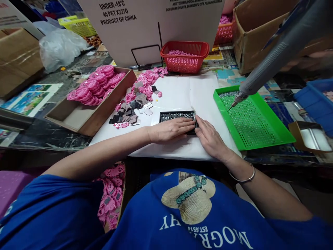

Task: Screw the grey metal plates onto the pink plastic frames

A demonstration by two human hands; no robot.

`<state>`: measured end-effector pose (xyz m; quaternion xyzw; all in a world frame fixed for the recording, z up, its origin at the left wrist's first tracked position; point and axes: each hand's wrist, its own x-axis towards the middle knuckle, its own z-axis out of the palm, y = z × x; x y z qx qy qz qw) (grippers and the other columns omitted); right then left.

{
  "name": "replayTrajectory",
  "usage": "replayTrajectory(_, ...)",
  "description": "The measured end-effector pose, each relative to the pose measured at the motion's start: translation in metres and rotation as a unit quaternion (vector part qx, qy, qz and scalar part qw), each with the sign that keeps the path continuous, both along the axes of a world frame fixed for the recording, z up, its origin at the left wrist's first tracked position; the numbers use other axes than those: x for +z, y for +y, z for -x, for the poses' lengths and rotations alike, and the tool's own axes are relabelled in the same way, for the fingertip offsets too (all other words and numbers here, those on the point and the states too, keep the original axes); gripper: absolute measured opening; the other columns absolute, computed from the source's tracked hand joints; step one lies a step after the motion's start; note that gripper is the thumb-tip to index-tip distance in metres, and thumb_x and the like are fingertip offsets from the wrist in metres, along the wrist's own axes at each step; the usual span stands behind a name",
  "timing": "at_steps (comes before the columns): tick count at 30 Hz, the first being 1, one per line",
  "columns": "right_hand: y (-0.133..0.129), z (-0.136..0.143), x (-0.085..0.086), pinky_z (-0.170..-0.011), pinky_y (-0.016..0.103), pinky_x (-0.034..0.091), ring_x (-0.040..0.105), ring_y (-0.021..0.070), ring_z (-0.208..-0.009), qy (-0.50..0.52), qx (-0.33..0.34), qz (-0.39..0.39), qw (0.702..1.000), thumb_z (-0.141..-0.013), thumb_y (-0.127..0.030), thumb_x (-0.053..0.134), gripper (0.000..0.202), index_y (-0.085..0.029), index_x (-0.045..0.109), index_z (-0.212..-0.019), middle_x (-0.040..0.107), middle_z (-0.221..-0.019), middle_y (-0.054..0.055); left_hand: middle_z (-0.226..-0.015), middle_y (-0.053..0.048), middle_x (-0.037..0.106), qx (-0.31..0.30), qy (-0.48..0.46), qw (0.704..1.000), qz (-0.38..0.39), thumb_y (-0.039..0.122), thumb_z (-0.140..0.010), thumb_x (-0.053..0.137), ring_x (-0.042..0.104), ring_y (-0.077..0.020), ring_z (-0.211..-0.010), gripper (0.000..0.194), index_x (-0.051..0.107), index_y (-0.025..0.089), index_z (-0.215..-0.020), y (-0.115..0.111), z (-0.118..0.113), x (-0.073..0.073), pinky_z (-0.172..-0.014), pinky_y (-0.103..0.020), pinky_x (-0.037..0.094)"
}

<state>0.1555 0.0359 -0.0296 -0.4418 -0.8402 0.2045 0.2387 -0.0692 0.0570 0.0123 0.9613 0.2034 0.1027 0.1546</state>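
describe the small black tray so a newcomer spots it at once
Find the white rectangular sheet. Toward its front edge lies a small black rectangular tray of silvery pieces. Its black rim and smaller size distinguish it from the green rectangular plastic tray.

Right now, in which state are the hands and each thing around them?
Black rectangular tray, partly covered, small shiny pieces inside
Left hand, flat over this tray
Right hand, against its right edge
Green plastic tray, open, silvery pieces inside
Red plastic basket, open, pink pieces inside
Shallow brown cardboard box, open, stacked pink pieces inside
Grey cylindrical tool, tilted, tip downward
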Motion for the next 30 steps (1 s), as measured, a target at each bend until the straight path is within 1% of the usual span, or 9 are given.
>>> replayTrajectory(3,-0.001,0.001,0.002,-0.121,0.057,0.033,0.042,0.0277,-0.145,0.005,-0.002,0.005,1.0,-0.102,-0.045,0.022,0.063,-0.013,0.031,-0.155,0.044,-0.155,0.015,-0.146,-0.026,0.05,-0.042,0.02,0.999,0.003,0.026,-0.102,0.039,0.04,-0.0281,-0.145,0.046,0.053,0.0,-0.137,-0.002,0.012,0.007,-0.121,-0.049,0.036)
replayTrajectory(6,-0.001,0.001,0.002,-0.12,0.059,0.034,0.042,0.0287,-0.145,0.007,0.0,0.002,1.0,-0.102,-0.047,0.021,0.064,-0.014,0.029,-0.156,0.044,-0.155,0.016,-0.149,-0.025,0.047,-0.039,0.013,0.999,0.015,0.027,-0.1,0.044,0.035,-0.0281,-0.149,0.048,0.051,0.002,-0.141,-0.002,0.018,0.01,-0.122,-0.051,0.034)
replayTrajectory(9,-0.001,0.0,0.002,-0.12,0.06,0.034,0.042,0.0293,-0.145,-0.001,0.001,-0.006,1.0,-0.102,-0.05,0.02,0.065,-0.016,0.026,-0.158,0.043,-0.156,0.015,-0.154,-0.02,0.041,-0.065,0.009,0.997,0.05,0.029,-0.1,0.046,0.03,-0.0259,-0.151,0.052,0.044,0.006,-0.147,0.001,0.013,0.011,-0.125,-0.049,0.028)
replayTrajectory(12,0.0,-0.001,0.001,-0.12,0.058,0.034,0.041,0.0285,-0.146,-0.002,0.003,-0.004,1.0,-0.102,-0.053,0.019,0.067,-0.017,0.025,-0.158,0.042,-0.157,0.015,-0.157,-0.019,0.037,-0.082,0.014,0.994,0.068,0.03,-0.102,0.042,0.029,-0.0235,-0.151,0.055,0.038,0.005,-0.151,0.004,0.007,0.01,-0.127,-0.045,0.025)
replayTrajectory(16,0.0,-0.001,0.001,-0.12,0.057,0.034,0.042,0.0268,-0.145,0.015,-0.001,0.0,1.0,-0.1,-0.06,0.016,0.071,-0.018,0.029,-0.156,0.044,-0.156,0.014,-0.157,-0.021,0.035,-0.054,0.039,0.997,0.034,0.036,-0.103,0.041,0.029,-0.0248,-0.151,0.057,0.038,0.004,-0.15,0.002,0.018,0.008,-0.127,-0.044,0.023)
replayTrajectory(21,0.0,0.0,0.003,-0.12,0.057,0.034,0.042,0.0282,-0.145,0.021,-0.003,0.002,1.0,-0.097,-0.066,0.011,0.082,-0.011,0.035,-0.154,0.045,-0.154,0.017,-0.157,-0.023,0.034,0.018,0.039,0.999,-0.011,0.046,-0.103,0.041,0.022,-0.0276,-0.153,0.063,0.036,0.005,-0.151,-0.003,0.041,0.0,-0.126,-0.048,0.024)
replayTrajectory(24,0.0,0.001,0.004,-0.12,0.059,0.033,0.041,0.0288,-0.145,0.013,-0.002,0.007,1.0,-0.096,-0.068,0.011,0.084,-0.011,0.034,-0.154,0.043,-0.155,0.018,-0.16,-0.021,0.03,0.025,0.043,0.999,-0.013,0.053,-0.101,0.041,0.02,-0.0273,-0.154,0.068,0.034,0.008,-0.152,-0.003,0.034,-0.004,-0.127,-0.049,0.02)
replayTrajectory(27,0.0,0.0,0.005,-0.122,0.056,0.032,0.04,0.0285,-0.146,0.005,0.001,0.013,1.0,-0.095,-0.07,0.01,0.088,-0.009,0.035,-0.153,0.042,-0.156,0.019,-0.161,-0.024,0.022,0.038,0.045,0.998,-0.002,0.057,-0.1,0.041,0.015,-0.029,-0.155,0.076,0.029,0.004,-0.153,-0.002,0.018,-0.006,-0.127,-0.049,0.018)
replayTrajectory(30,-0.001,-0.001,0.005,-0.122,0.056,0.032,0.039,0.0277,-0.147,0.001,0.004,0.012,1.0,-0.095,-0.069,0.01,0.085,-0.012,0.033,-0.154,0.041,-0.157,0.017,-0.163,-0.023,0.017,0.029,0.046,0.998,0.015,0.055,-0.1,0.043,0.01,-0.0287,-0.155,0.077,0.026,0.004,-0.154,-0.003,0.011,-0.002,-0.128,-0.048,0.016)
